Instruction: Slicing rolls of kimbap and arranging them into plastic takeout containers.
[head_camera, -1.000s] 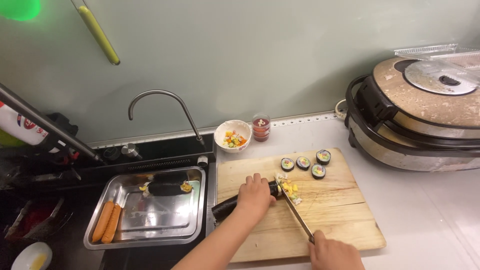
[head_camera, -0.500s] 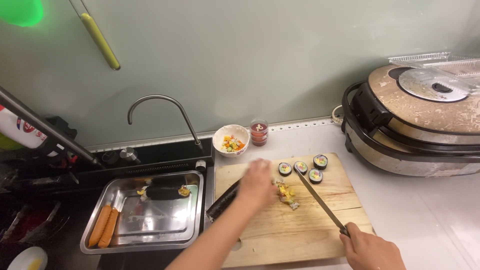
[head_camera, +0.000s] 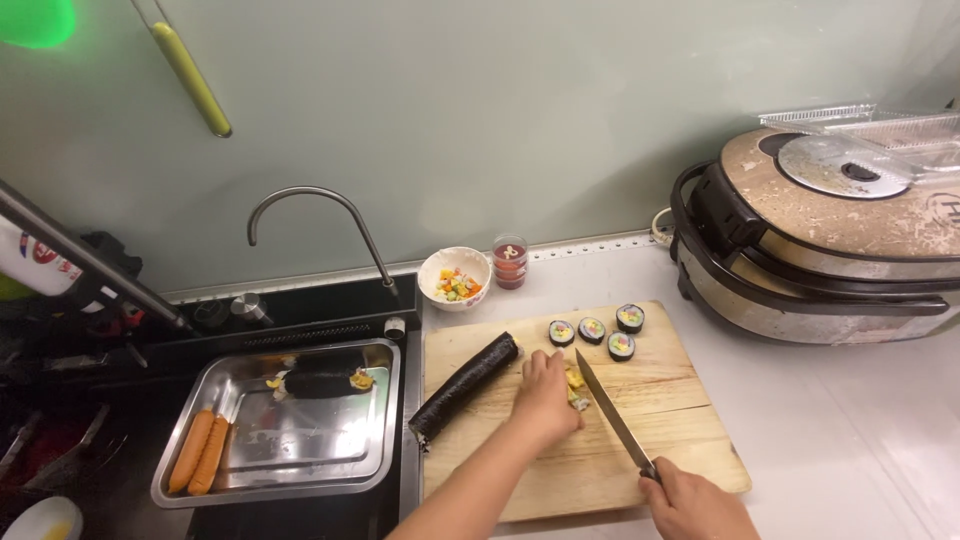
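Wooden cutting board (head_camera: 690, 420) on a white bench (head_camera: 850, 430), flanked by a steel tray (head_camera: 300, 450) holding two sausages (head_camera: 200, 452) to the left and a round lidded cooker (head_camera: 830, 230) to the right; a small bowl (head_camera: 455, 275) and a red cup (head_camera: 509, 261) stand behind. The dark seaweed roll (head_camera: 465, 385) lies diagonally, its long axis running from near-left to far-right. Four cut slices (head_camera: 595, 332) sit beyond it. Left hand (head_camera: 545, 395) presses a loose piece, apparently filling, its grip closed down on it; right hand (head_camera: 690, 505) is clamped on the knife (head_camera: 612, 415), blade pointing away.
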